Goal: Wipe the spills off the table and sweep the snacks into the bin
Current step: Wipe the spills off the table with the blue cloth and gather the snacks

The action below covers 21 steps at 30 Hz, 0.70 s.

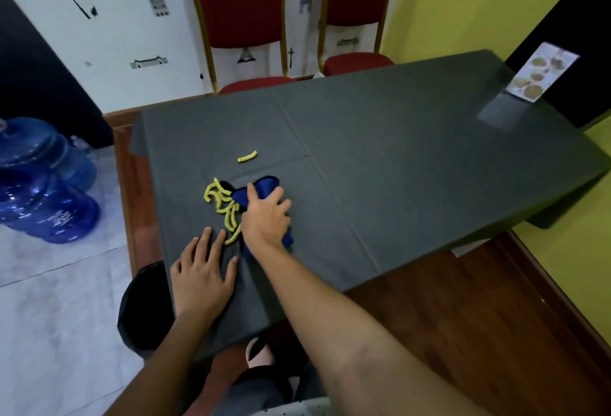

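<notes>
Head cam: your right hand (264, 217) has its fingers curled into the blue cloth (266, 188) mid-frame on the bench (396, 151), touching the pile of yellow snacks (223, 204) just left of it in frame. Your left hand (203, 278) lies flat just below the pile, holding nothing; black bin (145, 306) sits lower left, one stray snack (247, 156) higher up.

White wall (115, 35) printed with small landmark drawings, yellow-green wall (463, 2) at right, two red-cushioned gold-framed chairs (236, 2), pale tiled floor (49, 316), wood-brown flooring (479, 316), two blue water jugs (43, 197) at left.
</notes>
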Tool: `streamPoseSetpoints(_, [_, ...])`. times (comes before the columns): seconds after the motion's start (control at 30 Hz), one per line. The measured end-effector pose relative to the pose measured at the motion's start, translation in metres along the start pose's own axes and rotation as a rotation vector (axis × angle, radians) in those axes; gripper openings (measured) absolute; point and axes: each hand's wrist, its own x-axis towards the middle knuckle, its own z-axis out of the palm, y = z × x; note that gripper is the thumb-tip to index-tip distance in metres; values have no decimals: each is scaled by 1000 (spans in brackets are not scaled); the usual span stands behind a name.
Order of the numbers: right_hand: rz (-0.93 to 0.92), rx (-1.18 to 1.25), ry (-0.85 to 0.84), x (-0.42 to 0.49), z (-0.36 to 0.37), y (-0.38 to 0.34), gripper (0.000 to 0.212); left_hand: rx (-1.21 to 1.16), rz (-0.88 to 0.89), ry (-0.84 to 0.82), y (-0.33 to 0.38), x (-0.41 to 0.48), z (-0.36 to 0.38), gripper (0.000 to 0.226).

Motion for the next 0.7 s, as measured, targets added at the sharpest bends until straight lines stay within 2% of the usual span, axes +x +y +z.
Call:
streamPoseSetpoints(0.07, [-42, 24, -10, 4, -8, -5, 52, 11, 9, -7, -4, -1, -1, 66])
streamPoseSetpoints(0.17, [-10, 86, 93, 23, -36, 17, 54, -28, -11, -6, -1, -5, -1, 68])
streamPoseSetpoints(0.3, [198, 143, 195, 74, -71, 72, 54, -61, -49, 5, 2, -9, -1, 70])
streamPoseSetpoints(0.43, [326, 124, 164, 121, -79, 101, 54, -43, -192, -35, 3, -11, -5, 84])
streamPoseSetpoints(0.53, [241, 62, 150, 142, -72, 90, 54, -32, -187, -56, 2, -11, -10, 88])
streamPoseSetpoints(0.7, [-48, -31, 89, 168, -61, 33, 53, -40, -215, -58, 4, -15, -10, 78])
